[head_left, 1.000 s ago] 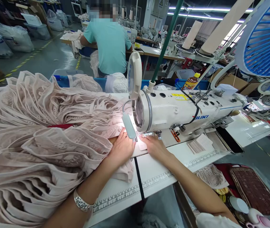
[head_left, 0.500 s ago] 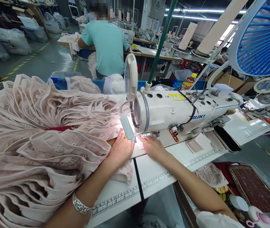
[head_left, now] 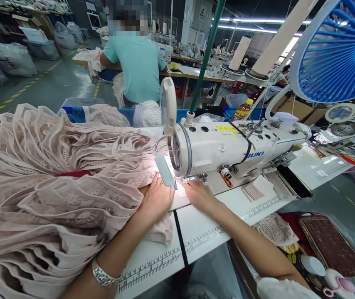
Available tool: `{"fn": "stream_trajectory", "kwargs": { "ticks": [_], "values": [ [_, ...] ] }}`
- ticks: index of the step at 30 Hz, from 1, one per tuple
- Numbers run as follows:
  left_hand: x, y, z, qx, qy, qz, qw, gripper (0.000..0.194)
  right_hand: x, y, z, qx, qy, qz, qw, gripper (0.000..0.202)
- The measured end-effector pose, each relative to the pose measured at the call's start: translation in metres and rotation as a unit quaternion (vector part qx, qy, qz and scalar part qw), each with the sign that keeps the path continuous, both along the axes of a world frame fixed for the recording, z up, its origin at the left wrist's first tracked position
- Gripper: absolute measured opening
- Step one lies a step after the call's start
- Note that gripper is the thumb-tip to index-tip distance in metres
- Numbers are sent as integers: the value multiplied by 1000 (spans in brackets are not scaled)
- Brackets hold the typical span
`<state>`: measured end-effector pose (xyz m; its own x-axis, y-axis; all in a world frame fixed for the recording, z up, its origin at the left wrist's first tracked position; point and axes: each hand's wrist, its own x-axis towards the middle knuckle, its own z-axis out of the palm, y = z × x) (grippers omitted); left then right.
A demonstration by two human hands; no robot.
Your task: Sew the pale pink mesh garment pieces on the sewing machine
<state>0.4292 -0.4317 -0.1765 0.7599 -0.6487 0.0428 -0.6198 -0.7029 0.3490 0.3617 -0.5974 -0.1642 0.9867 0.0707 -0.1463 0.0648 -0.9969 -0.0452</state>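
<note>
A white sewing machine (head_left: 210, 145) stands before me, its small lamp (head_left: 164, 169) lighting the needle area. My left hand (head_left: 157, 197) is just left of the presser foot, closed on beige lace fabric (head_left: 161, 230) that hangs out below the palm. The lamp partly covers its fingertips. On the other side of the foot, my right hand (head_left: 200, 194) has its fingers pressed together at the fabric's edge. A small pale piece (head_left: 182, 192) lies between the hands. Layered beige lace pieces (head_left: 71, 195) are heaped along my left forearm.
A stack of pale cards (head_left: 257, 189) lies right of my right hand. A ruler strip (head_left: 152, 265) runs along the table's front edge. A blue fan (head_left: 339, 50) hangs at upper right. Behind the machine are a drink bottle (head_left: 242, 110) and a seated person (head_left: 138, 62).
The whole view has shifted slightly. Both hands keep nearly the same place beside the presser foot, and the fabric heap looks almost unchanged.
</note>
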Motion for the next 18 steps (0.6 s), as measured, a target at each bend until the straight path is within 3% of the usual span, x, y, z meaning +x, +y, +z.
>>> {"fn": "stream_trajectory", "kwargs": {
  "ticks": [7, 11, 14, 16, 18],
  "values": [
    [0, 2, 6, -20, -72, -16, 997, 31, -1, 0, -19, -29, -68, 17, 997, 43],
    [0, -1, 9, -4, -57, 113, 992, 29, 2, -3, -24, -37, -78, -12, 996, 43],
    [1, -5, 10, 15, -52, 131, 990, 31, 5, -8, -30, -36, -82, -17, 996, 41],
    [-2, -5, 11, 27, -69, 120, 990, 31, 3, -9, -31, -34, -139, 8, 990, 38],
    [-11, -3, 13, 43, -104, 86, 990, 28, -5, -8, -24, -14, -251, 82, 964, 31]
  ]
}}
